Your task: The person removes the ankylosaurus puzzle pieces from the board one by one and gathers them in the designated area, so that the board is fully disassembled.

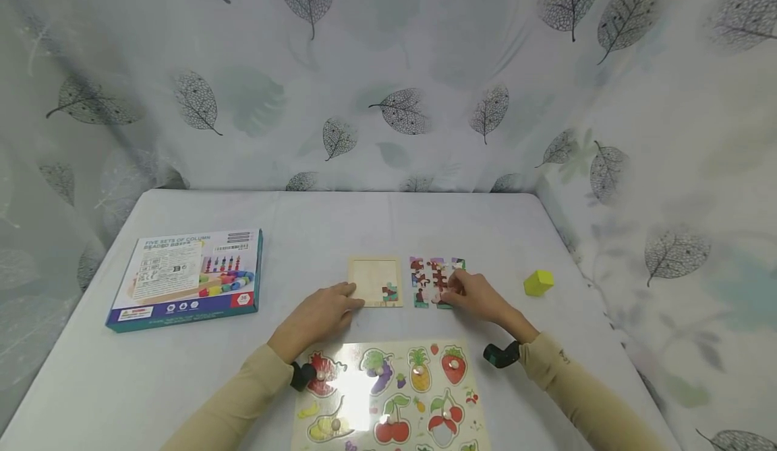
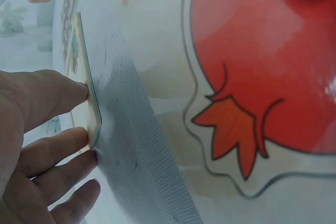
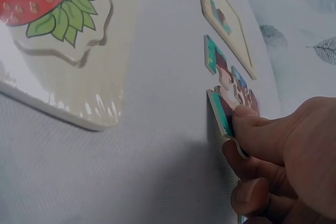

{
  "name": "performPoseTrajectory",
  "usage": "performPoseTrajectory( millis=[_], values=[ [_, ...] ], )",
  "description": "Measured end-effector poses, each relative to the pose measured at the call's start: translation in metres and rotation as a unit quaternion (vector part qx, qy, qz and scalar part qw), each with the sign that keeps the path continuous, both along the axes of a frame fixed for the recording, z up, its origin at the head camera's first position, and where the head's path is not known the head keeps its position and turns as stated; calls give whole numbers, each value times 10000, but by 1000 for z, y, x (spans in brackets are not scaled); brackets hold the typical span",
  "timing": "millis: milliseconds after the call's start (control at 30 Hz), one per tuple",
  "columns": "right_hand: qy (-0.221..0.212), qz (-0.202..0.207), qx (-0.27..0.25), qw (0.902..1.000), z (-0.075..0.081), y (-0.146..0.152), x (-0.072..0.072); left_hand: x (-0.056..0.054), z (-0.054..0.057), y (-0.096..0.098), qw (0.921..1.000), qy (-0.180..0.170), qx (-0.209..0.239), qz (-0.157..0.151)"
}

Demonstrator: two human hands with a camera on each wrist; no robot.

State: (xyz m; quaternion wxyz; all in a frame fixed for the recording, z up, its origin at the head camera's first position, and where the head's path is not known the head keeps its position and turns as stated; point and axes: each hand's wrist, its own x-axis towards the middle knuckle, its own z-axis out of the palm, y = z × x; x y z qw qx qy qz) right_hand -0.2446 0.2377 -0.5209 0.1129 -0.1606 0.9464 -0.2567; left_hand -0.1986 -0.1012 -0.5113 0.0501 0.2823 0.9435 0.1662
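My left hand (image 1: 324, 309) rests its thumb and fingertips on the near left corner of a square wooden puzzle tray (image 1: 367, 274). In the left wrist view the thumb (image 2: 63, 98) lies along the tray's rim, with the other fingers loosely bent beside it. One fitted puzzle piece (image 1: 390, 292) sits in the tray's near right corner. Right of the tray lie several loose jigsaw pieces (image 1: 419, 280) in rows. My right hand (image 1: 476, 296) pinches a teal-edged puzzle piece (image 3: 221, 113) between thumb and forefinger, tilted up at the near end of these rows.
A fruit knob puzzle board (image 1: 358, 407) in shiny wrap lies nearest me, below both hands. At the left is a flat boxed bead set (image 1: 188, 279). A yellow-green block (image 1: 538, 282) stands to the right. Leaf-patterned curtains (image 1: 388, 67) close off the table's back and sides.
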Motion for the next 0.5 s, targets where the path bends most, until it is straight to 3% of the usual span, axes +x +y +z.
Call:
performPoseTrajectory(
  millis=[267, 500],
  values=[
    [108, -216, 154, 9996, -2, -3, 2, 0, 0, 1, 10000, -3, 26, 16],
    [306, -142, 106, 9994, -4, -3, 2, -1, 0, 1, 10000, 49, -2, -16]
  ],
)
